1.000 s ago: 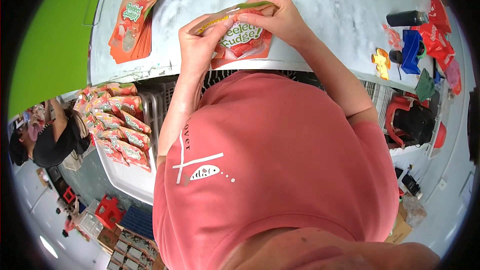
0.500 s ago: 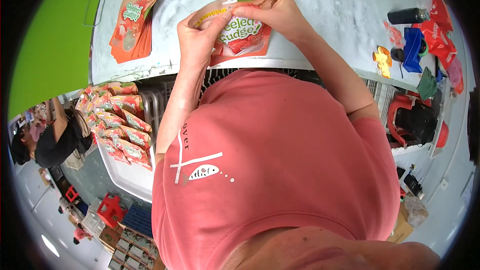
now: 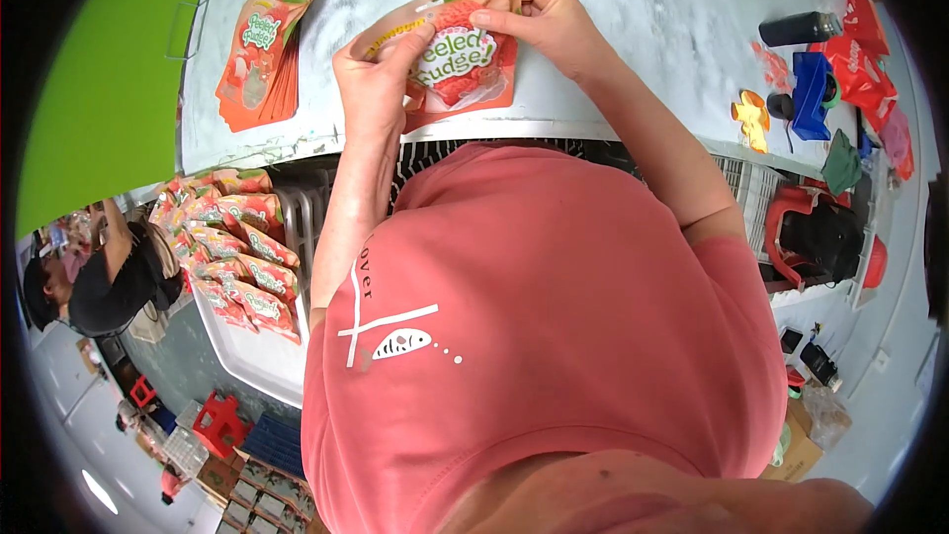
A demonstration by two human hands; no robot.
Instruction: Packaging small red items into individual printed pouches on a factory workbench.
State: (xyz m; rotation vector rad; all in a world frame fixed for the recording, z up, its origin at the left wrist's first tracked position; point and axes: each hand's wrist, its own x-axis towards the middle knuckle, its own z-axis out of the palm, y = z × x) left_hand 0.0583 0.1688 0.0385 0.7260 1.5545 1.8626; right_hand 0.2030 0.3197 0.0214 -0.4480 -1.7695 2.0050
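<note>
A red and peach candy pouch (image 3: 457,61) with a green corner lies at the table's front edge between my two hands. My left hand (image 3: 381,64) pinches its upper left edge, thumb on the printed face. At the upper right edge my right hand (image 3: 539,25) is closed on the same pouch, its thumb flat on the front and its fingers behind. Left of them lies a fanned stack of similar flat pouches (image 3: 259,64). Below the table on the left, plump pouches (image 3: 237,247) stand in rows in a white tray (image 3: 252,366).
The pale marbled table (image 3: 633,49) spreads ahead of me. On its right are a black bottle (image 3: 801,29), a blue holder (image 3: 813,97) and a yellow piece (image 3: 751,121). A green panel (image 3: 99,59) borders the left, where another person (image 3: 119,277) works. Red stools (image 3: 219,423) stand behind.
Both hands have shifted slightly left with the pouch. The right thumb has moved away from the left one, toward the pouch's right corner.
</note>
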